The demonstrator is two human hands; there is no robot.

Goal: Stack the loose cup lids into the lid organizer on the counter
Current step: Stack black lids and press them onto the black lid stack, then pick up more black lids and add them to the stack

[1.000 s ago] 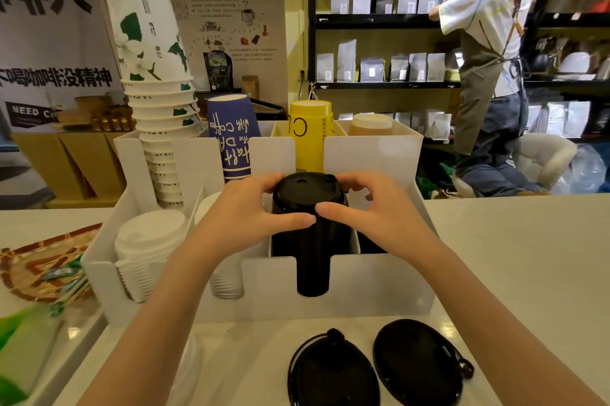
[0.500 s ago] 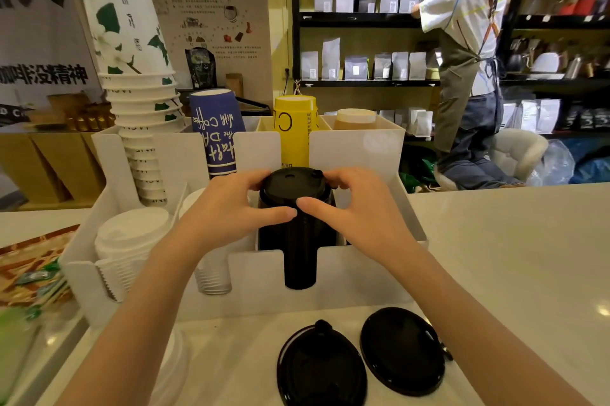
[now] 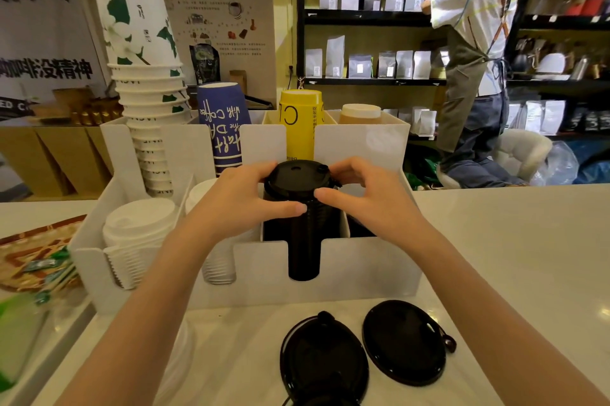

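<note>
My left hand (image 3: 244, 197) and right hand (image 3: 369, 197) close around the top of a stack of black lids (image 3: 302, 224), fingers curled on the rim from both sides. The stack stands in the middle compartment of the white lid organizer (image 3: 373, 267) on the counter (image 3: 511, 240). Two loose black lids (image 3: 402, 341) lie flat on the near counter, just in front.

The lower part of the stack of black lids (image 3: 303, 234) is hidden behind the front wall of the white organizer (image 3: 363, 270), apart from the strip seen through its slot. The nearer loose black lid (image 3: 321, 359) is cut off by the bottom edge. The print on the shelf bags (image 3: 359, 66) is too small to be read.
</note>
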